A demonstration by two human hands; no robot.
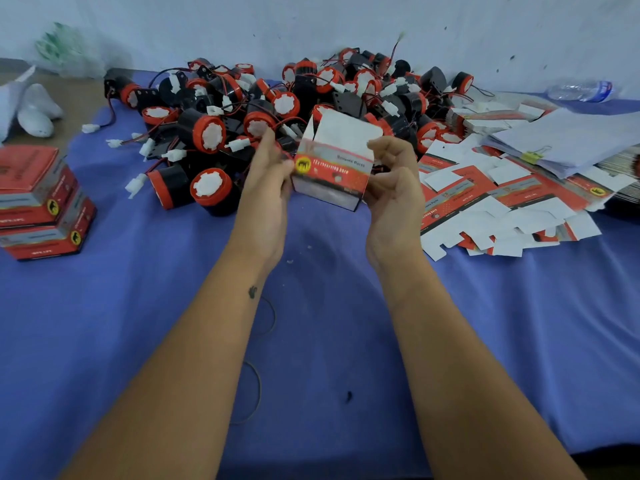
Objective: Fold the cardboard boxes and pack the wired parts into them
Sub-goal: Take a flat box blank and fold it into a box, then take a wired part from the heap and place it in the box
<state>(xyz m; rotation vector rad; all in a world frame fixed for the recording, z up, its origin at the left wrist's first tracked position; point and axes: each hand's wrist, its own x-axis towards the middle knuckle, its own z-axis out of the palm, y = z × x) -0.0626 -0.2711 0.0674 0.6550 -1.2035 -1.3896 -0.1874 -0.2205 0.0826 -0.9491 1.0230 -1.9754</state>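
Note:
I hold a small red, grey and white cardboard box above the blue cloth, its white top flap standing open. My left hand grips its left side. My right hand pinches its right edge with curled fingers. Behind the box lies a big heap of black-and-red wired parts with white connectors. To the right spreads a pile of flat unfolded box blanks.
Two closed boxes are stacked at the left edge of the blue cloth. A clipped stack of white paper and a plastic bottle sit at the right back. Rubber bands lie between my forearms.

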